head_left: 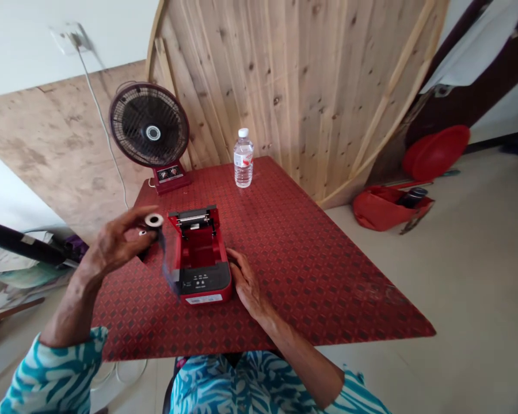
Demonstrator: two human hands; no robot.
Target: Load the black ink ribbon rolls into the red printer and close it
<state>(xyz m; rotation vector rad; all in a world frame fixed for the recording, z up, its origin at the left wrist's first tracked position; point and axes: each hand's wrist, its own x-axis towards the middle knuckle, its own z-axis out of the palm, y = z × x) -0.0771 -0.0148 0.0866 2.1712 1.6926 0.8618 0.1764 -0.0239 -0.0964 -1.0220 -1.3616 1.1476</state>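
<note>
A red and black label printer (206, 277) stands on the table, its lid (194, 218) tipped up at the back and its red inner bay showing. To its left, my left hand (112, 244) is closed on a small ribbon roll (154, 221) with a pale round core, raised above the table. From the roll a dark, blurred strip of film (169, 261) hangs down along the printer's left front corner. My right hand (247, 283) is against the printer's right side, fingers curved along its wall; some fingertips are hidden.
The table (311, 276) has a red patterned cover. On it, a fan (150, 126) stands back left and a water bottle (243, 161) at the back. A round wooden board (285, 86) leans behind. A red bag (373, 208) and red basin (435, 152) are on the right.
</note>
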